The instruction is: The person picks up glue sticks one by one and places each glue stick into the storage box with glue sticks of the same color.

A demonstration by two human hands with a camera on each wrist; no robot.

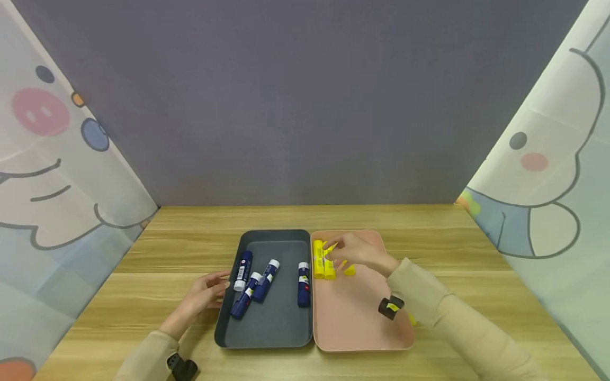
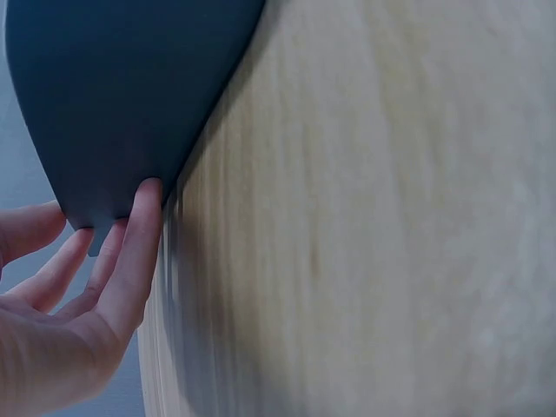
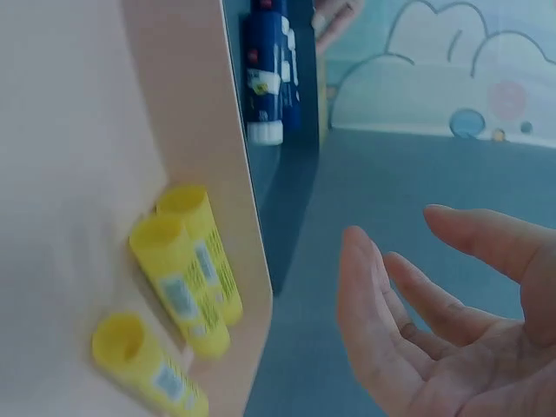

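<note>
Dark blue glue sticks with white caps, such as the one by the divide [image 1: 303, 286], lie in the dark grey tray [image 1: 286, 330]. My left hand [image 1: 207, 291] touches that tray's left outer wall; in the left wrist view, its fingertips [image 2: 149, 193] rest against the wall. Over the back of the pink tray [image 1: 352, 328] hovers my right hand [image 1: 355, 250], fingers loosely bent and holding nothing. Beneath it, two yellow glue sticks [image 1: 318, 259] lie side by side along the left wall. A third yellow glue stick [image 3: 148, 360] lies near them, partly hidden by the hand in the head view.
Both trays stand side by side on a wooden table [image 1: 200, 241]. A small yellow piece [image 1: 412, 319] shows by the pink tray's right edge, mostly covered by the right sleeve. Behind the table rises a grey panel [image 1: 305, 116], with cartoon-printed sheets [image 1: 529, 174] at the sides.
</note>
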